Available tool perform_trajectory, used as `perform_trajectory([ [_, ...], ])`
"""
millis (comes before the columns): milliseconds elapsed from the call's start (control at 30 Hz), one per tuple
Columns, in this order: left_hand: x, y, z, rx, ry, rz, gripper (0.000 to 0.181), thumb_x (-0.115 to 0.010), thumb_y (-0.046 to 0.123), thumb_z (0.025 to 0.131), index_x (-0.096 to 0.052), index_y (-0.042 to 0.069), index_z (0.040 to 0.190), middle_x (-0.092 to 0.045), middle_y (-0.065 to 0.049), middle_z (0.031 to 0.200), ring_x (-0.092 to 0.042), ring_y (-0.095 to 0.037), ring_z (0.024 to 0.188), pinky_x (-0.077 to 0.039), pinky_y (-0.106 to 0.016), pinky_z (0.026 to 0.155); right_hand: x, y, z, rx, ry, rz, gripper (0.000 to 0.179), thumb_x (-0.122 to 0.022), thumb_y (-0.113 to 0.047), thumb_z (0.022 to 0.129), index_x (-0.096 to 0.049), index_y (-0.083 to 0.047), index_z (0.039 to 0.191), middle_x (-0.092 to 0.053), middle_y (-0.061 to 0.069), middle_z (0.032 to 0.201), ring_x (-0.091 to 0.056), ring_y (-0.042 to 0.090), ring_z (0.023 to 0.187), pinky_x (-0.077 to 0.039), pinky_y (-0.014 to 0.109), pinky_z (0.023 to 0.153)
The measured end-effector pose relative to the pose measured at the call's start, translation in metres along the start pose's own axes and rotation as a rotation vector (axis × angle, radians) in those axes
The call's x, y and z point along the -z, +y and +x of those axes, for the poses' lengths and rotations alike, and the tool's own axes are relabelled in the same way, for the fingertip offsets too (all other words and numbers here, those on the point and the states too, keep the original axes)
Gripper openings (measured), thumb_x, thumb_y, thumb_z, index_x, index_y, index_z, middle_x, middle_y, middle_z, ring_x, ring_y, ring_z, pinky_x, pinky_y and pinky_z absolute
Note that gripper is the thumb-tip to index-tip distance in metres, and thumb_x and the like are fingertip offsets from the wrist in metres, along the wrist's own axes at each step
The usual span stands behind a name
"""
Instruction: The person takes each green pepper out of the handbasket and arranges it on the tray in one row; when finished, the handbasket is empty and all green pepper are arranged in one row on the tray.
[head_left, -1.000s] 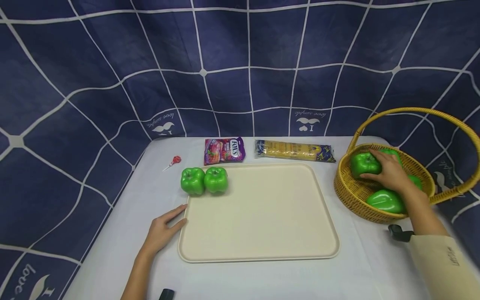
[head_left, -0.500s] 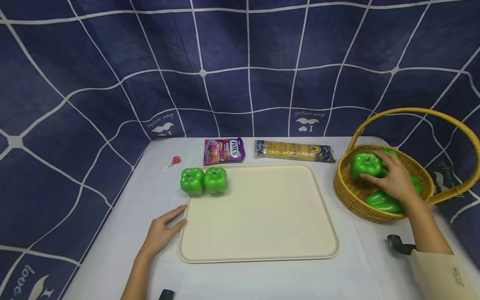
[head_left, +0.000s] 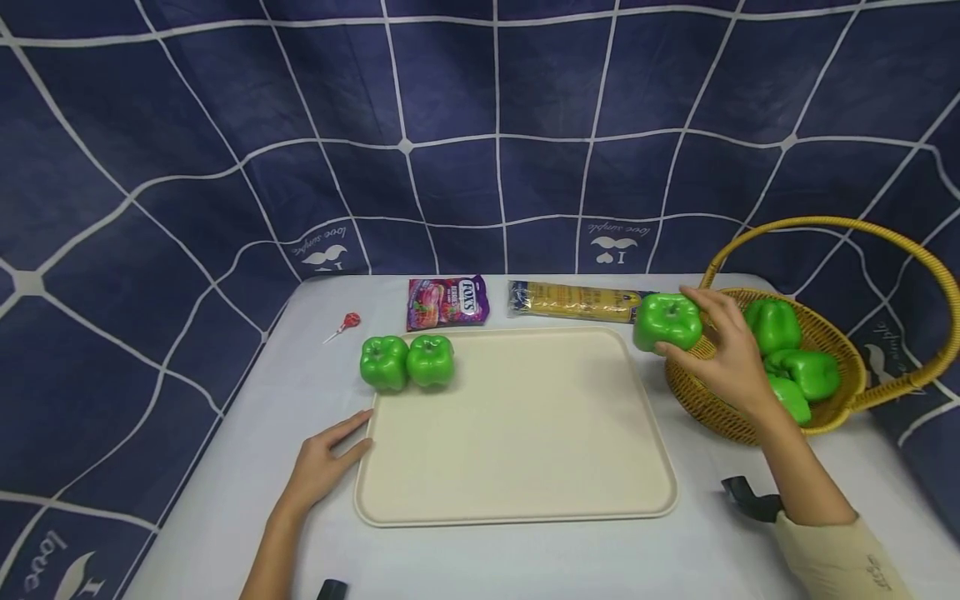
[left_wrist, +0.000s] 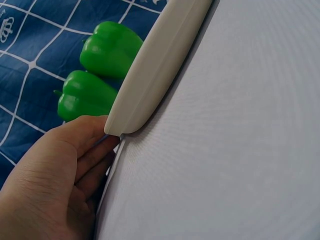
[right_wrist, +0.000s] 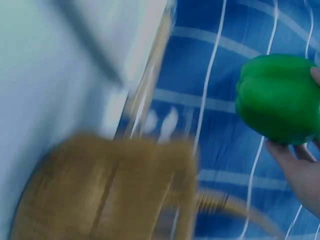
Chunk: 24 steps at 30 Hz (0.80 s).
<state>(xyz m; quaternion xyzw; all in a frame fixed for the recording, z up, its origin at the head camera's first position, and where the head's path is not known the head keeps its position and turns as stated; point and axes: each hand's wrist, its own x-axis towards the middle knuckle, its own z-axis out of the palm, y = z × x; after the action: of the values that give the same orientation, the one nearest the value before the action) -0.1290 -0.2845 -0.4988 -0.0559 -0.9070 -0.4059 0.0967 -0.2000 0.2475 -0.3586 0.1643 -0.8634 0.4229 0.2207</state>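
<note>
My right hand [head_left: 723,350] grips a green bell pepper [head_left: 667,322] between thumb and fingers, raised near the tray's far right corner. The right wrist view has that bell pepper [right_wrist: 277,99] with fingertips at its side and underneath. A cream tray [head_left: 525,433] lies on the white table. At the tray's left edge rests my left hand [head_left: 318,467], fingers extended; in the left wrist view its fingertips touch the tray's rim [left_wrist: 160,65]. Two more green bell peppers [head_left: 385,363] [head_left: 431,361] sit side by side at the tray's far left corner.
A wicker basket [head_left: 690,404] with a tall arched handle stands on the right, with several green peppers [head_left: 804,373] inside. Behind the tray lie a purple candy bag [head_left: 447,302] and a yellow pasta packet [head_left: 573,301]. A red lollipop [head_left: 350,320] lies far left.
My right hand has lifted the bell pepper out of the basket and moved it left toward the tray. My left hand has stayed in place.
</note>
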Motion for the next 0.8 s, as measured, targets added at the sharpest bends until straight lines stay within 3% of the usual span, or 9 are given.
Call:
perform_trajectory([
  [167,0.0,0.001,-0.001,0.009,-0.012,-0.003,0.046,-0.069,0.032,0.083,-0.059,0.015,0.125,-0.056,-0.002,0.128,-0.049,-0.026,0.12,-0.037,-0.041,0.102,-0.038,-0.048,0.013,0.043,-0.152,0.102,0.073,-0.077,0.006,0.069,-0.042,0.003,0.133,-0.038,0.019,0.131,-0.042,0.024,0.116,-0.043,0.033,0.097],
  [300,-0.001,0.003,-0.001,0.038,-0.032,0.006,0.048,-0.068,0.035,0.084,-0.058,0.017,0.127,-0.054,-0.002,0.129,-0.048,-0.026,0.121,-0.036,-0.045,0.103,-0.069,-0.062,0.02,0.038,-0.29,0.254,0.073,-0.077,0.004,0.07,-0.041,0.004,0.133,-0.038,0.021,0.132,-0.042,0.034,0.119,-0.044,0.042,0.096],
  [433,0.0,0.004,-0.001,0.052,-0.05,0.007,0.049,-0.066,0.039,0.084,-0.056,0.019,0.128,-0.052,-0.001,0.131,-0.046,-0.025,0.123,-0.035,-0.046,0.104,-0.103,-0.051,0.026,0.017,-0.382,0.359,0.074,-0.079,-0.002,0.071,-0.041,0.0,0.135,-0.037,0.017,0.135,-0.041,0.036,0.121,-0.044,0.045,0.095],
  [533,0.001,0.004,-0.001,0.048,-0.053,0.003,0.049,-0.066,0.039,0.084,-0.056,0.02,0.128,-0.052,0.0,0.131,-0.046,-0.025,0.123,-0.034,-0.046,0.105,-0.13,-0.036,0.03,-0.03,-0.439,0.391,0.076,-0.08,-0.01,0.071,-0.041,-0.004,0.136,-0.036,0.014,0.137,-0.04,0.033,0.123,-0.046,0.04,0.095],
  [800,0.002,0.005,-0.001,0.047,-0.048,0.014,0.049,-0.067,0.036,0.084,-0.056,0.018,0.128,-0.052,-0.002,0.131,-0.046,-0.027,0.122,-0.035,-0.045,0.104,-0.178,-0.029,0.033,-0.084,-0.536,0.355,0.077,-0.079,-0.007,0.071,-0.038,0.0,0.135,-0.04,0.019,0.134,-0.04,0.035,0.124,-0.047,0.038,0.094],
])
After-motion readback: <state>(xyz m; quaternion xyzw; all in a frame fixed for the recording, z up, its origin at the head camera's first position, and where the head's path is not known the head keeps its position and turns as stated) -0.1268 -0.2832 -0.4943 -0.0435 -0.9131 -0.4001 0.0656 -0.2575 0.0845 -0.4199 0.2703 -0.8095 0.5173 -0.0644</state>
